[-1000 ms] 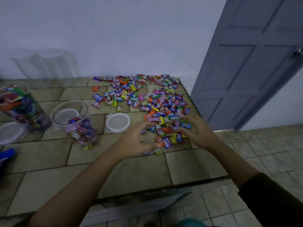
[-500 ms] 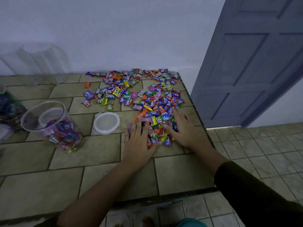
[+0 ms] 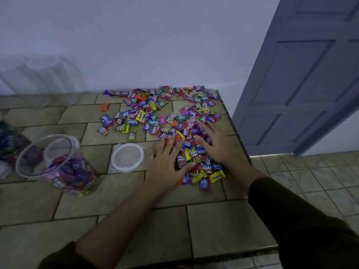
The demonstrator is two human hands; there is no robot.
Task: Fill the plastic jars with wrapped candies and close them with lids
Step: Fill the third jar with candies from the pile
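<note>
A spread of colourful wrapped candies (image 3: 155, 115) covers the far right part of the tiled counter (image 3: 136, 200). My left hand (image 3: 165, 162) lies flat, fingers straight, on the near left edge of the pile. My right hand (image 3: 217, 144) lies flat with fingers spread on the right side of the pile. A small heap of candies (image 3: 202, 166) sits between the two hands. A clear plastic jar (image 3: 56, 164), tilted and partly filled with candies, lies at the left. A round white lid (image 3: 127, 158) rests on the counter just left of my left hand.
A second candy-filled jar (image 3: 9, 142) shows at the left frame edge. Empty clear jars (image 3: 42, 78) stand against the back wall. The counter ends at the right, with a grey door (image 3: 303, 78) and tiled floor (image 3: 310, 183) beyond it.
Both hands dropped from hovering over the pile to lying flat on it, and now press the near candies together. The view has shifted right, moving the jars toward the left edge.
</note>
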